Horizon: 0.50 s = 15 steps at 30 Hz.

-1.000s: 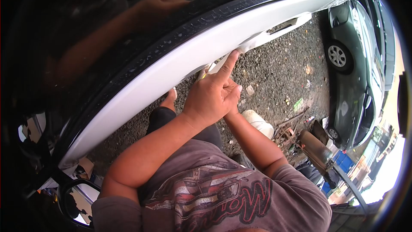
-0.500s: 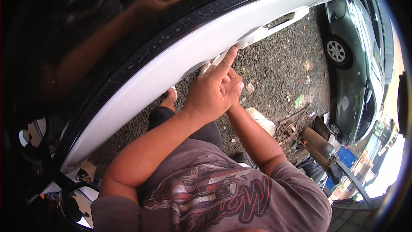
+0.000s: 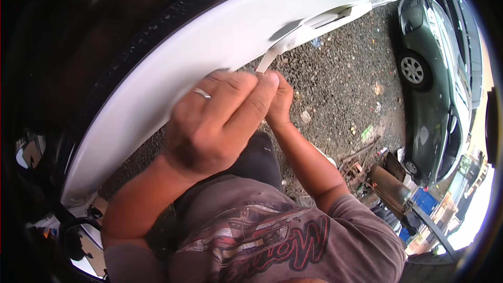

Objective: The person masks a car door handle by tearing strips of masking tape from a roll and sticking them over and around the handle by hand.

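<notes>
A pale strip of masking tape (image 3: 268, 61) runs from the lower edge of the white door handle (image 3: 343, 14) down to my fingertips. My left hand (image 3: 215, 118), with a ring on one finger, is closed, its thumb and fingers pinched where the strip ends. Behind it, my right hand (image 3: 281, 102) is closed too, fingers curled up against the left fingertips at the tape; what lies inside is partly hidden. Both hands are just in front of the white car door (image 3: 173, 68), which has a dark handle recess.
Dark window glass and black trim (image 3: 131, 47) lie above the door panel. A side mirror (image 3: 86, 249) juts out at lower left. Gravel (image 3: 335, 73) with scraps of litter covers the ground. A dark green car (image 3: 432, 89) stands at right, near a rusty cylinder (image 3: 390, 186).
My left index finger has left the door handle edge. The left hand has moved left and toward me and turned over into a pinch, and a strip of tape now stretches to the hands.
</notes>
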### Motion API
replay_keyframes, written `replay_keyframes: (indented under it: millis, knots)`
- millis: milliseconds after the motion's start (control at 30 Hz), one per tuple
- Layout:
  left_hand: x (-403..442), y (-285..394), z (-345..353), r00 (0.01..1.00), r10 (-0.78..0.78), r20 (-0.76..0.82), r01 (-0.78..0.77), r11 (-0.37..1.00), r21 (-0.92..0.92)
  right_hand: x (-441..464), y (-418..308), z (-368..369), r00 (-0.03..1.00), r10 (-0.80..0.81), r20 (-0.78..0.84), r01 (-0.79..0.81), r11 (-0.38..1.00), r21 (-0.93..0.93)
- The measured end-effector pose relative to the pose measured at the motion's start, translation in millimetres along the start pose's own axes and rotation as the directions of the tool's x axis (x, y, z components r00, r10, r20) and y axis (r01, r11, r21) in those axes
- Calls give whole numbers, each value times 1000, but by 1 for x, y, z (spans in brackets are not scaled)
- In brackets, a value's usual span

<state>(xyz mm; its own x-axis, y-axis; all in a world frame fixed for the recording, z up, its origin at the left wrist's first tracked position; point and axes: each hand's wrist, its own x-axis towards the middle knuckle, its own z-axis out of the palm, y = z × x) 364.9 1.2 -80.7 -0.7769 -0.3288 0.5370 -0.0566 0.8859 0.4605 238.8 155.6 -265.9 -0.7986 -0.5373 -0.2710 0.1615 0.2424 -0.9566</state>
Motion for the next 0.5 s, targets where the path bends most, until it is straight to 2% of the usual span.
replay_keyframes:
  millis: [33, 100, 133, 200, 233, 267, 300, 500]
  knots:
    - [15, -4, -10, 998, 67, 8, -67, 991, 113, 5, 4, 0, 999, -39, 0, 39, 999, -23]
    - [42, -9, -21, 985, 164, 60, -175, 937, 302, 12, 17, -6, 996, -84, 9, 84, 996, 44]
    - [54, -10, -22, 975, 194, 106, -220, 901, 374, 15, 14, -8, 988, -147, 41, 147, 989, -7]
    - [68, -3, -10, 907, 279, 316, -413, 739, 532, 20, 21, -13, 959, -276, 65, 280, 958, -61]
    - [79, 5, -9, 896, 300, 328, -438, 717, 542, 22, 18, -15, 956, -291, 48, 293, 956, -35]
    - [91, 17, -8, 780, 453, 431, -615, 433, 659, 19, 13, -18, 933, -359, 40, 361, 928, -91]
    - [94, 21, -1, 738, 480, 474, -658, 359, 661, 18, 11, -20, 905, -425, 27, 424, 894, -146]
    - [73, 11, 32, 705, 477, 525, -708, 443, 549, 36, 34, -37, 795, -606, -8, 600, 789, -135]
